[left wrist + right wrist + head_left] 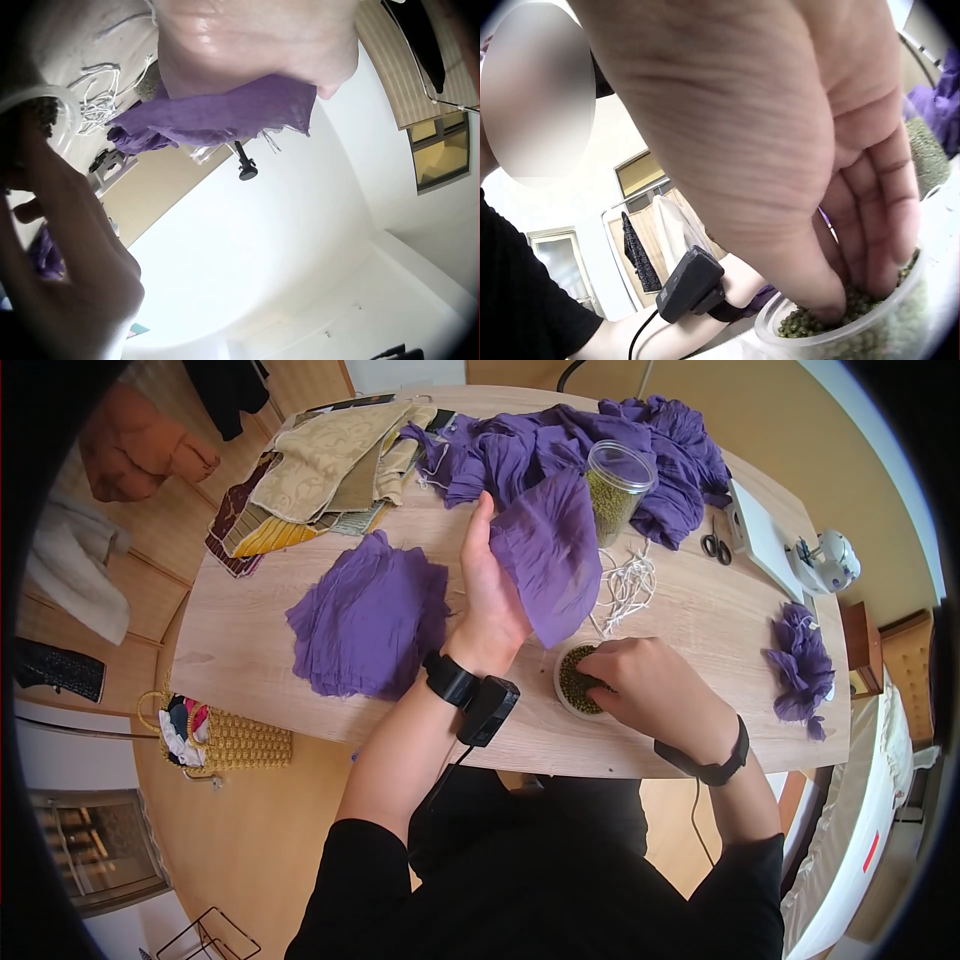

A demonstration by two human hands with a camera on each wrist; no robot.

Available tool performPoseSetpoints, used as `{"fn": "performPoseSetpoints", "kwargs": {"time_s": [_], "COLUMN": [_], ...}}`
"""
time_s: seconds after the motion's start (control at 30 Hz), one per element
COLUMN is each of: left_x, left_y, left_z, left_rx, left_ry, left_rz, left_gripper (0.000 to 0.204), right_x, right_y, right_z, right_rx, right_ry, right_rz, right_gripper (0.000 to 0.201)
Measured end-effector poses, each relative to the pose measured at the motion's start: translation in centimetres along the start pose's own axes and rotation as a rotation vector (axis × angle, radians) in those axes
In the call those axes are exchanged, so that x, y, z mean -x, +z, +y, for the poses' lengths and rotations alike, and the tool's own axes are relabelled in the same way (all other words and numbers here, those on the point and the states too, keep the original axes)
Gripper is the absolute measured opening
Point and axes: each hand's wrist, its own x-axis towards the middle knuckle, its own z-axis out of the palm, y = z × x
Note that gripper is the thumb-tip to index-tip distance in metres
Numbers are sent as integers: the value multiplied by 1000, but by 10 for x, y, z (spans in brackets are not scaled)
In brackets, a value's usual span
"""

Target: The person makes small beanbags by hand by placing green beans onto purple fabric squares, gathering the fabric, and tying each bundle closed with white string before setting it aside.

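Note:
A thin purple cloth piece (548, 555) lies over the palm and fingers of my raised left hand (490, 595), the thumb pointing up. In the left wrist view the cloth (225, 112) hangs beyond the hand. My right hand (650, 685) reaches into a small round tub (561, 695) of green beans; in the right wrist view its thumb and fingertips dip among the beans (799, 322), bent toward each other. Whether beans are between them is hidden. A stack of purple cloth pieces (370, 620) lies left of my left forearm.
Behind my hands stand a clear jar of green beans (612, 495) and white strings (630, 585). Bunched purple fabric (520, 445) and patterned cloths (320, 470) lie farther back. At right are black scissors (716, 546), a small sewing machine (828, 560) and a gathered purple piece (800, 665).

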Motion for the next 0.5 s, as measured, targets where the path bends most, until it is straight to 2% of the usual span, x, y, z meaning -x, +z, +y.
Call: {"fn": "performPoseSetpoints", "kwargs": {"time_s": [0.23, 0.33, 0.43, 0.5], "left_x": [0, 1, -1, -1], "left_y": [0, 1, -1, -1], "left_z": [-1, -2, -3, -4], "left_rx": [-5, 8, -15, -3], "left_ry": [-5, -12, -13, -23], "left_rz": [6, 12, -8, -11], "left_gripper": [72, 72, 74, 73], "right_x": [-5, -9, -10, -9], "right_y": [11, 9, 3, 1], "right_z": [8, 10, 14, 16], "right_rx": [57, -15, -106, -134], "right_ry": [-27, -42, -23, 7], "right_rz": [10, 42, 7, 24], "right_gripper": [6, 5, 7, 16]}}
